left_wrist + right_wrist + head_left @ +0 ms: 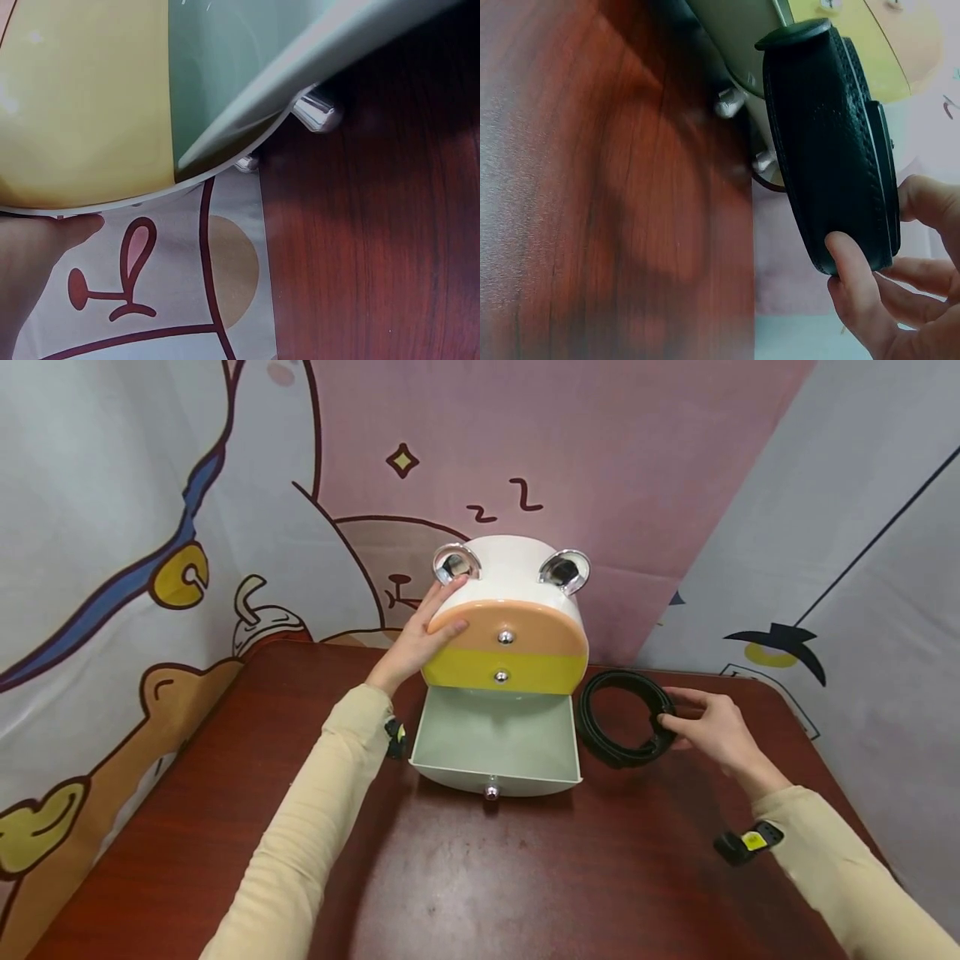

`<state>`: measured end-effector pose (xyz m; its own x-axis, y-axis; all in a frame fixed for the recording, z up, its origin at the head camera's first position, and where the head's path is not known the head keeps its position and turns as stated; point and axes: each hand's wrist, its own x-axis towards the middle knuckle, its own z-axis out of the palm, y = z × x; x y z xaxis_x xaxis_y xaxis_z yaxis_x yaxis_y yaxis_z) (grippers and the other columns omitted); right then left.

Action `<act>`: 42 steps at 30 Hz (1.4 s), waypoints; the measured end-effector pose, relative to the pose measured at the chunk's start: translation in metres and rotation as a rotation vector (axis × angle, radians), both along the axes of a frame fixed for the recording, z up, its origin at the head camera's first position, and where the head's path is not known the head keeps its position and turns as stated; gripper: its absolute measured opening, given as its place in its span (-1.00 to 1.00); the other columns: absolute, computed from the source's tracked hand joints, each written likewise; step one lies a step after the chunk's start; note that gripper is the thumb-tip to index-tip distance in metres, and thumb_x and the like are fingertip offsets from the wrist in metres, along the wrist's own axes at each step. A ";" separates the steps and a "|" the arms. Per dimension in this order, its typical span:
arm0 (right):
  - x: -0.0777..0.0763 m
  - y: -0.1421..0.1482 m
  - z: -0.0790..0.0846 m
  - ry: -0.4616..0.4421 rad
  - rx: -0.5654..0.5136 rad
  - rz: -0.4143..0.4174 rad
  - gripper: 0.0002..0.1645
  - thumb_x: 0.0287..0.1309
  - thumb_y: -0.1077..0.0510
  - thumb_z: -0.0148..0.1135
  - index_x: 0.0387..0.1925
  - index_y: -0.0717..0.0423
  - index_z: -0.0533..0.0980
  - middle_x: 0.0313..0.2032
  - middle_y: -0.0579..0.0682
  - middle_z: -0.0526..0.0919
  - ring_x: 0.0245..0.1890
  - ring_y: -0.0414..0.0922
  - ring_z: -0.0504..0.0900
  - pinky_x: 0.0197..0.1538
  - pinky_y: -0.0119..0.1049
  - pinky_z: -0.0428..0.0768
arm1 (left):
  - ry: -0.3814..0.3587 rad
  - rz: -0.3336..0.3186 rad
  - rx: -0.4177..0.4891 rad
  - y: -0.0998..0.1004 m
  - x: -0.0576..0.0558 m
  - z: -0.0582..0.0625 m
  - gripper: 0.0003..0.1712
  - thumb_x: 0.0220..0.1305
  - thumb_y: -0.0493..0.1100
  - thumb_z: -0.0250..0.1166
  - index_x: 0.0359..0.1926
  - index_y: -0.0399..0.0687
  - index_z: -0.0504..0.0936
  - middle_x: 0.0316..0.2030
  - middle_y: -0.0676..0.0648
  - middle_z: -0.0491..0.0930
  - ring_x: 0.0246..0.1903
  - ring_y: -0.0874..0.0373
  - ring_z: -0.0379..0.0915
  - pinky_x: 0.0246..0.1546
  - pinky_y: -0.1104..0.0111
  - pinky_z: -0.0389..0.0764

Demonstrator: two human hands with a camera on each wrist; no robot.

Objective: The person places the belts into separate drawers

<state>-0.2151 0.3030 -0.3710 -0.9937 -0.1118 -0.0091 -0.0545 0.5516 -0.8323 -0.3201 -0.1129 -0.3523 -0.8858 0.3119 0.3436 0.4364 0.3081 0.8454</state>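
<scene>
A white animal-shaped drawer box (517,568) with shiny ring eyes stands on the table. It has an orange drawer (468,631), a yellow drawer (457,668) and a pale green bottom drawer (495,735). The green one is pulled out, with nothing lying inside. My left hand (423,631) rests against the box's upper left side, thumb across the orange front and fingers up beside the left eye. My right hand (708,727) pinches a coiled black belt (618,760) by its right side, thumb on one face. In the right wrist view the belt (817,135) is held above the table.
The dark red wooden table (480,877) extends in front of the box. A cartoon-printed cloth (600,460) hangs behind and at both sides. Silver knobs stick out from the drawers, the green drawer's knob (491,792) farthest forward.
</scene>
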 end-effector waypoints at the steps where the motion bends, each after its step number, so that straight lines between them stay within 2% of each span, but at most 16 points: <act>1: 0.002 -0.001 0.000 0.001 0.004 -0.001 -0.29 0.09 0.08 0.21 0.23 0.24 0.21 -0.12 0.42 0.48 -0.50 0.00 0.64 -0.42 -0.22 0.58 | -0.002 -0.001 -0.001 0.000 0.000 0.000 -0.32 0.12 0.20 0.15 0.23 0.74 0.06 0.32 0.29 -0.29 0.27 0.38 -0.39 0.11 -0.14 -0.13; 10: 0.009 -0.006 0.007 0.013 -0.053 0.014 -0.29 0.06 0.09 0.23 0.20 0.29 0.24 -0.19 0.32 0.54 -0.50 0.03 0.63 -0.43 -0.19 0.57 | -0.019 0.005 0.001 0.001 0.001 0.000 -0.32 0.12 0.22 0.15 0.22 0.75 0.05 0.32 0.27 -0.29 0.28 0.30 -0.37 0.11 -0.14 -0.11; 19: 0.012 -0.029 0.017 -0.013 -0.071 0.070 -0.33 0.06 0.12 0.24 0.19 0.24 0.27 -0.19 0.36 0.53 -0.49 -0.01 0.64 -0.45 -0.19 0.57 | -0.007 -0.007 0.013 0.000 -0.001 0.000 -0.32 0.14 0.17 0.16 0.23 0.72 0.06 0.32 0.28 -0.29 0.27 0.34 -0.38 0.11 -0.13 -0.11; 26: 0.010 -0.049 0.016 -0.044 -0.057 0.089 -0.37 0.03 0.14 0.27 0.15 0.20 0.33 -0.24 0.31 0.57 -0.50 -0.01 0.64 -0.46 -0.17 0.57 | -0.012 -0.044 0.023 0.003 0.027 0.025 -0.32 0.25 -0.06 0.12 0.33 0.34 0.07 0.36 0.04 -0.29 0.29 0.31 -0.41 0.13 -0.12 -0.16; 35: 0.002 -0.073 0.013 -0.074 -0.066 0.112 -0.42 0.00 0.16 0.28 0.09 0.22 0.37 -0.19 0.29 0.56 -0.44 -0.03 0.64 -0.46 -0.12 0.57 | 0.008 -0.060 0.019 0.003 0.026 0.024 -0.32 0.25 -0.08 0.12 0.34 0.30 0.06 0.36 0.04 -0.29 0.29 0.32 -0.40 0.13 -0.13 -0.15; 42: -0.006 -0.093 0.011 -0.094 -0.071 0.125 -0.43 -0.03 0.16 0.30 0.07 0.23 0.41 -0.18 0.28 0.56 -0.48 -0.03 0.63 -0.49 -0.16 0.57 | 0.013 -0.065 0.029 0.002 0.025 0.023 -0.32 0.26 -0.10 0.11 0.34 0.30 0.06 0.36 0.05 -0.28 0.29 0.33 -0.40 0.13 -0.13 -0.16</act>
